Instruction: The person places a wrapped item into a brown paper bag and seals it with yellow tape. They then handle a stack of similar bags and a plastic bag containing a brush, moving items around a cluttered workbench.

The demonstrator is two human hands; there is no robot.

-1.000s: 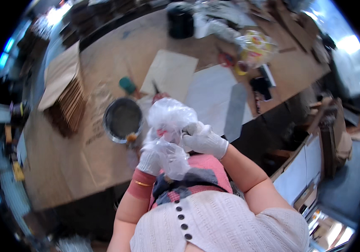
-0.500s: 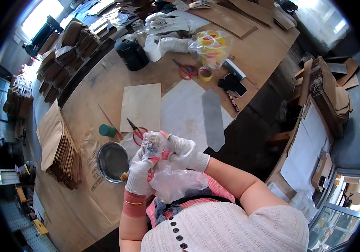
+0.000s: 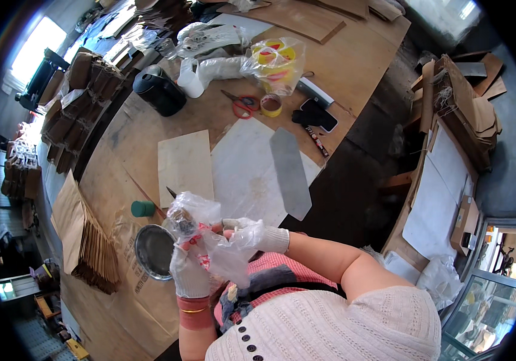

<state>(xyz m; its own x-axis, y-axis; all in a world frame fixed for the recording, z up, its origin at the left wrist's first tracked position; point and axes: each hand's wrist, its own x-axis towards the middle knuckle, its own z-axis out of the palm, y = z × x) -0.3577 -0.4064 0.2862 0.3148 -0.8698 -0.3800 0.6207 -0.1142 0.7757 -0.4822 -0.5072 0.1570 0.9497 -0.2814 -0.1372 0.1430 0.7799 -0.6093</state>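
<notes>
Plastic bag (image 3: 210,237), clear and crumpled, sits between both gloved hands just in front of the person's chest, above the table edge. Left hand (image 3: 188,274) in a white glove is closed around the lower part of the bag from below. Right hand (image 3: 255,234), also gloved, pinches the bag's side and upper film, fingers closed on it. Something dark and lumpy is inside the top of the bag; can't tell what it is. Bag looks very light, soft, floppy, a bit slick against cotton gloves; thin film likely tears if yanked. Best hold is judged to be bunching the neck or cupping under the contents, not pulling on a single layer.

Just left of the hands, a round metal tin (image 3: 154,251) lies on brown paper on the table (image 3: 354,60). Green cap (image 3: 143,209) stands near it, and a stack of brown paper bags (image 3: 86,240) is further left. Beyond the hands are a pale board (image 3: 184,165) and a grey strip (image 3: 290,171) on a white sheet. Farther off: red scissors (image 3: 243,103), tape roll (image 3: 271,105), black phone (image 3: 315,114), black kettle (image 3: 158,90), a bag of tape rolls (image 3: 276,60).
</notes>
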